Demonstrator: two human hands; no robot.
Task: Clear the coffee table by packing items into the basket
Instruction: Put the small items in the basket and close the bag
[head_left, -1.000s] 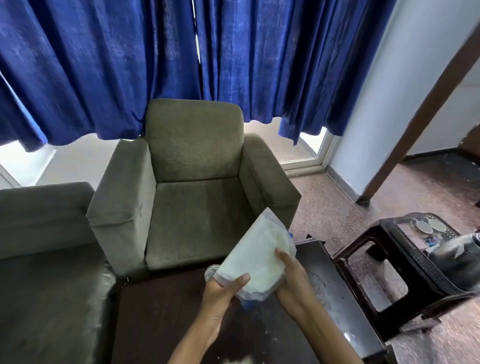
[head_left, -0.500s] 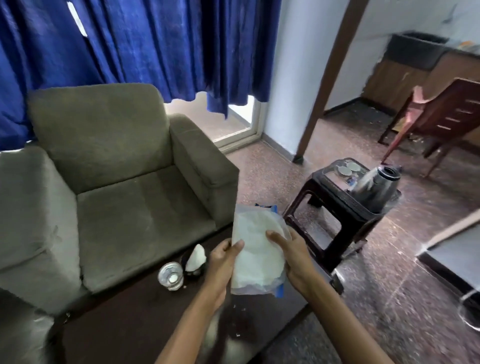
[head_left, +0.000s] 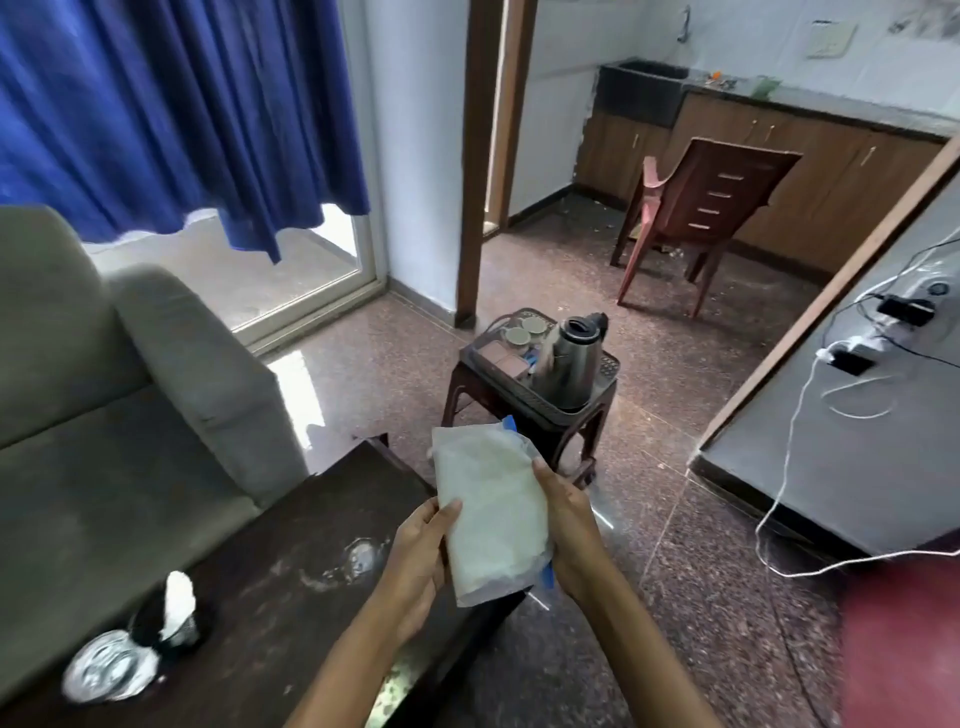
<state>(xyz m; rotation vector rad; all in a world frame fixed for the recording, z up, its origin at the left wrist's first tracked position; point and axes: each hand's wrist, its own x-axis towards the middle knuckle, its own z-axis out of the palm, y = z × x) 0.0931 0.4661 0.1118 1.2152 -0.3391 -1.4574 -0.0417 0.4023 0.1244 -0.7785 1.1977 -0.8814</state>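
Observation:
I hold a clear plastic packet of white contents (head_left: 488, 509) upright in front of me, above the right end of the dark coffee table (head_left: 291, 525). My left hand (head_left: 418, 556) grips its lower left edge and my right hand (head_left: 566, 525) grips its right side. On the table's near left lie a clear glass (head_left: 106, 670) and a small dark holder with white tissue (head_left: 174, 613). A dark basket tray (head_left: 605, 371) rests on a brown stool (head_left: 524, 410) beyond the table, holding a steel kettle (head_left: 569, 364), two cups and small packets.
A grey armchair (head_left: 130, 415) stands left of the table under blue curtains (head_left: 171, 114). A brown plastic chair (head_left: 701, 208) and kitchen cabinets (head_left: 810, 176) are at the far right. White cables (head_left: 795, 457) hang off a grey counter at right.
My view has swung to the right, away from the armchair toward the stool and the kitchen. Both hands have kept hold of the packet and carried it rightward over the table's end.

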